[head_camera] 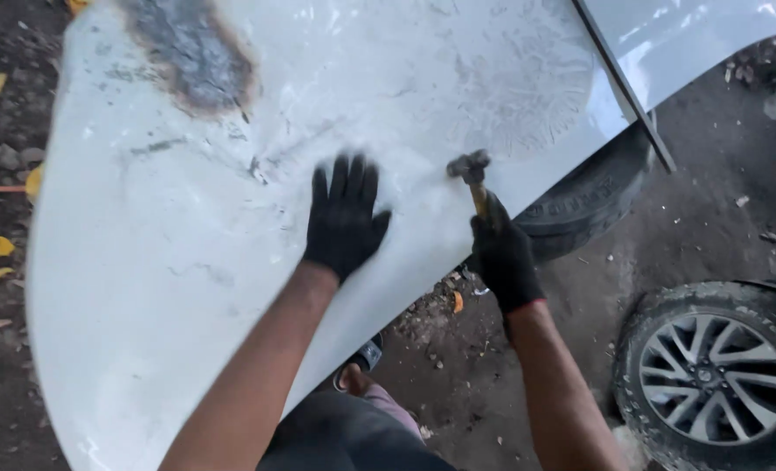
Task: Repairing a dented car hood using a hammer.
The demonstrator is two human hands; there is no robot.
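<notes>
The hammer (472, 179) stood in our right hand (503, 258), fingers wrapped tight round its handle, head poised just above the white car panel (178, 253). Our left hand (344, 218) lay flat beside it, fingers spread wide, seemingly to steady the metal.

Bare white panel (187, 262) lies open leftward; a tyre (593, 196) and wheel (715, 375) crowd the right.

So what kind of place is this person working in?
Probably an outdoor car body repair yard: a sanded white car body panel with a burnt patch, a small metal hammer in the gloved right hand, an alloy-rimmed wheel on dirt.
</notes>
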